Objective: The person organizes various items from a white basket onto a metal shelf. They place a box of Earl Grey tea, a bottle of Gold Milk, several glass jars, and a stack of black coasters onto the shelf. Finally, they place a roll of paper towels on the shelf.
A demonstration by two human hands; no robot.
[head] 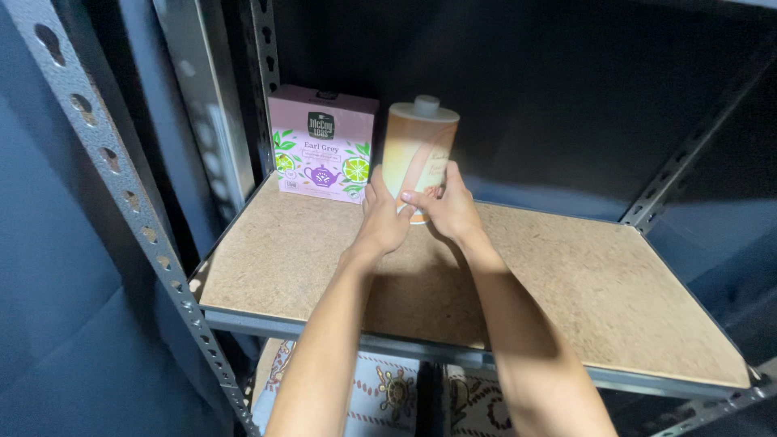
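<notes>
Two bare hands meet on a tall round container (418, 154) that stands upright on a shelf board (566, 283) of brown pressed wood. The left hand (382, 217) comes up from six o'clock and lies against the container's lower left side, fingers together and pointing up toward twelve o'clock. The right hand (450, 206) wraps the lower right side, its fingers curled across the front so that the fingertips (409, 197) reach toward the left hand at nine o'clock. Between them the two hands clasp the base of the container; whether it rests on the board or is lifted just off it I cannot tell, since the hands hide its bottom edge.

The container is pale orange and cream with a label on its front, and it is topped by a small grey cap (426, 103). It sits toward the back of the shelf, left of the middle. Just beside it, at nine o'clock, stands a lilac tea box (322, 146) printed with a teapot and citrus slices, close to the container but apart from it, pushed into the back left corner.

A grey metal upright (121, 170) with punched holes runs down the left, at eight o'clock from the hands. Below the shelf's front edge, at six o'clock, a patterned cloth (380, 392) shows between the forearms.
</notes>
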